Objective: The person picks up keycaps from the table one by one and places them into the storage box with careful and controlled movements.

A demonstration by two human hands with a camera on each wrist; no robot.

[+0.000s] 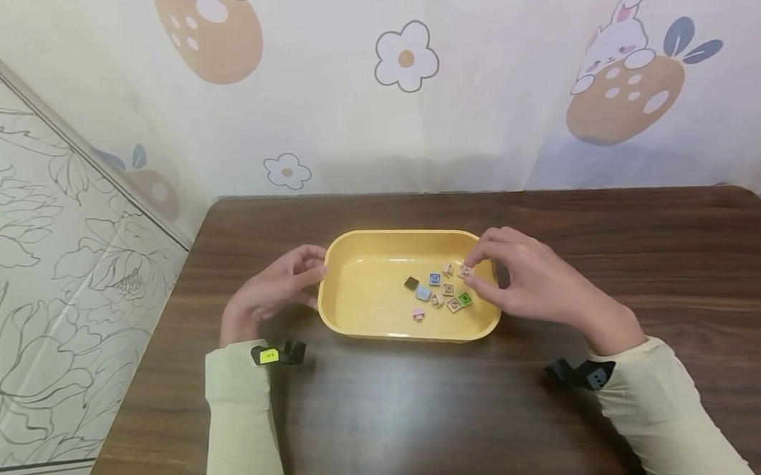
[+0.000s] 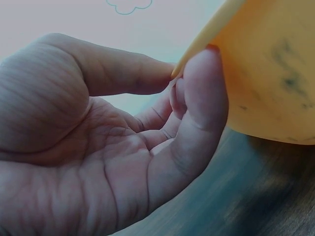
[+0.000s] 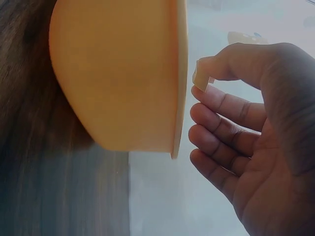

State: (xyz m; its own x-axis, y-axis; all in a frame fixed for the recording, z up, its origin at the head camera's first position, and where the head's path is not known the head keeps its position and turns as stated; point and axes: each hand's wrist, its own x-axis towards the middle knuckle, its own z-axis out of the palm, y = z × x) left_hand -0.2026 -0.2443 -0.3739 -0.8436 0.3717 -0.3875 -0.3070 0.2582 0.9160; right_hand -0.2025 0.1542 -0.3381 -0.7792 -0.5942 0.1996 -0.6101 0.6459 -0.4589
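In the head view my left hand (image 1: 281,282) is at the left end of a yellow plastic tray (image 1: 367,245). Thumb and index finger pinch its rim (image 2: 201,39) in the left wrist view. Over the tray's right end, my right hand (image 1: 527,277) pinches a small square cream tile (image 1: 465,271) with a printed face. The right wrist view shows this tile (image 3: 202,76) between thumb and index fingertip, above the rim. Inside the tray lie several similar pieces, among them a black one (image 1: 412,283), a blue one (image 1: 435,279), a green one (image 1: 465,299) and a pink one (image 1: 418,315).
The tray stands on a dark wood-grain table (image 1: 397,410). Behind the table rises a wall covering (image 1: 335,120) with flowers and a rabbit. A white panel with line-drawn flowers (image 1: 36,284) is at the left. Each wrist wears a black strap (image 1: 583,375).
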